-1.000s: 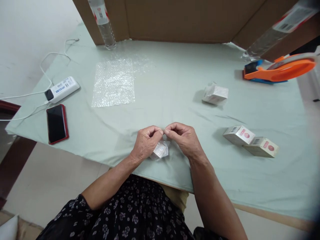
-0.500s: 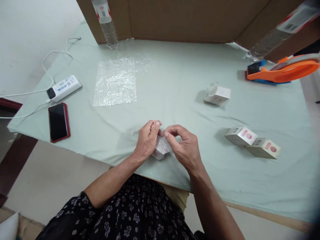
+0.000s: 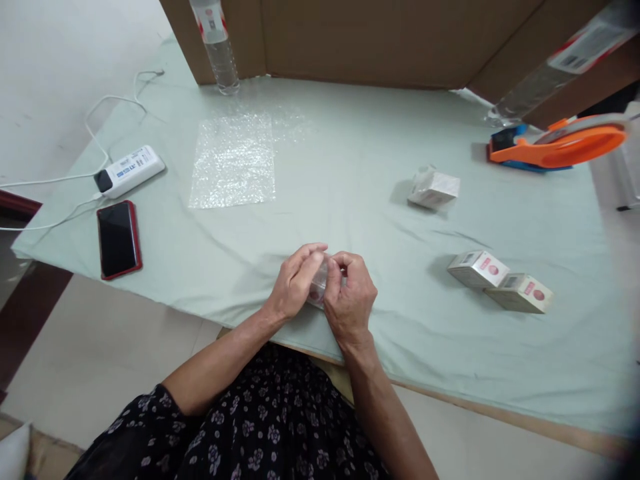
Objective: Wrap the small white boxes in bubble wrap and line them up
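Near the table's front edge, a small box in clear bubble wrap [image 3: 317, 291] is held between my hands, mostly covered by them. My left hand [image 3: 296, 281] is closed around its left side, with the thumb across the top. From the right, my right hand [image 3: 350, 290] grips the wrapped box, thumb and fingers pressed together at its upper edge. To the right stand two small printed boxes [image 3: 479, 269] [image 3: 521, 293], touching each other. Farther back is another wrapped small box [image 3: 434, 188].
A sheet of bubble wrap [image 3: 233, 160] lies flat at back left. A phone [image 3: 120, 240] and a white power bank [image 3: 131, 172] with cables are on the left. An orange tape dispenser [image 3: 555, 148] sits at back right. Water bottles [image 3: 223, 60] [image 3: 555, 73] stand against a cardboard panel [image 3: 380, 43].
My right hand has moved left and closed in against the wrapped box, beside my left hand. The box has turned in my hands. The view has shifted slightly.
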Demonstrator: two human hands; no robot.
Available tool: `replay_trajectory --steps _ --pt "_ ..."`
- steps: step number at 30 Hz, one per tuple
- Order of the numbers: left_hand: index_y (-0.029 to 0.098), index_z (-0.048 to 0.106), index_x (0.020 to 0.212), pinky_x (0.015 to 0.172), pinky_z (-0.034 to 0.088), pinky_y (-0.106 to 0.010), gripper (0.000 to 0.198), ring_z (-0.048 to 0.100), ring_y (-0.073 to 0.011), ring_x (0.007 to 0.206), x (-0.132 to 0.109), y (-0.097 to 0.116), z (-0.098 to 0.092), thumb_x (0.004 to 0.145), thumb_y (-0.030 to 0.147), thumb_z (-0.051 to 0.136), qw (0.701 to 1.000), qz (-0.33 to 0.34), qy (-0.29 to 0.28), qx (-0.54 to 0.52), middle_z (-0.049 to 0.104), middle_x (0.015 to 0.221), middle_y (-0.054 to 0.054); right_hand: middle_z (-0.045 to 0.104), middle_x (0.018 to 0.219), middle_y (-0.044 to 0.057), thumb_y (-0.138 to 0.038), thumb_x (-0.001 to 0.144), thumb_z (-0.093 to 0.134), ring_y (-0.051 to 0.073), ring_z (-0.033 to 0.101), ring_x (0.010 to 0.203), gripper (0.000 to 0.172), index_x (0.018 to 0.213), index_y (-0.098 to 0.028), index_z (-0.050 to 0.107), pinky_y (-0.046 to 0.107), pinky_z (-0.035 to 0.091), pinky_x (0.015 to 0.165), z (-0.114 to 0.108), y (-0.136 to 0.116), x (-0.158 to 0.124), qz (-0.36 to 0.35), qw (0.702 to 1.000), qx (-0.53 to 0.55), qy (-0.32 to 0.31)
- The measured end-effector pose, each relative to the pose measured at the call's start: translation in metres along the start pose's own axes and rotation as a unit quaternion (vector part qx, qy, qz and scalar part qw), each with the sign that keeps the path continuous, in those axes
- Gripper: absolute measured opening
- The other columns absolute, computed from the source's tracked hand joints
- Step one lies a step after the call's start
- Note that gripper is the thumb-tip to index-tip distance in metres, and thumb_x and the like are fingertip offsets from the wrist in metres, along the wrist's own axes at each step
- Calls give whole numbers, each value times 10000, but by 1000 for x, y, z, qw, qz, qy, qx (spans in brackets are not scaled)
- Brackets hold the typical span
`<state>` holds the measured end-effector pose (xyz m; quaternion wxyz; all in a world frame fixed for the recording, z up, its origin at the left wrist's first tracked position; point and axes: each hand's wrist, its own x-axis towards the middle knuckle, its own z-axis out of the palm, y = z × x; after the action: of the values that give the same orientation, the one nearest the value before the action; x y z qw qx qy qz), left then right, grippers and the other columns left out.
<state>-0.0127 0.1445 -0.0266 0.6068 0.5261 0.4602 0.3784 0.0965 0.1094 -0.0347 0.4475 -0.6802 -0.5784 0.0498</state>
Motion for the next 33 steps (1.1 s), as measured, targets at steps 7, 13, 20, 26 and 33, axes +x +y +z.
replay_trajectory --steps 7,13,20,26,33 --pt "195 356 1480 1153 367 -449 780 479 -280 1343 -14 -12 -23 753 163 637 994 12 -101 32 466 1475 -145 635 814 14 -281 956 501 156 597 760 131 861 -221 570 304 487 743 -5 1 8 69 993 83 -38" --pt "174 289 1518 1085 419 -439 820 558 -253 1206 -4 -6 -30 781 185 650 988 -20 -154 -16 517 1387 -157 677 842 18 -343 913 589 164 620 783 141 876 -213 626 304 496 731 -14 10 18 166 954 222 -115" --pt "172 332 1495 1007 451 -407 810 580 -222 1089 0 -6 -31 765 187 682 987 -30 -155 -24 566 1283 -130 711 797 5 -315 876 613 169 638 772 132 808 -210 655 309 478 754 -28 11 35 131 959 168 -188" --pt "188 362 1481 953 469 -359 780 576 -186 1032 1 -5 -28 767 188 676 990 -29 -136 -21 547 1276 -118 735 818 -2 -301 878 586 189 649 790 129 811 -228 669 359 445 845 -36 4 38 61 969 77 -228" --pt "205 407 1442 939 461 -354 734 571 -167 978 -1 -7 -28 769 216 698 992 -20 -122 -14 556 1257 -105 761 849 8 -276 878 576 209 676 838 134 792 -240 672 390 428 902 -36 0 31 23 970 30 -240"
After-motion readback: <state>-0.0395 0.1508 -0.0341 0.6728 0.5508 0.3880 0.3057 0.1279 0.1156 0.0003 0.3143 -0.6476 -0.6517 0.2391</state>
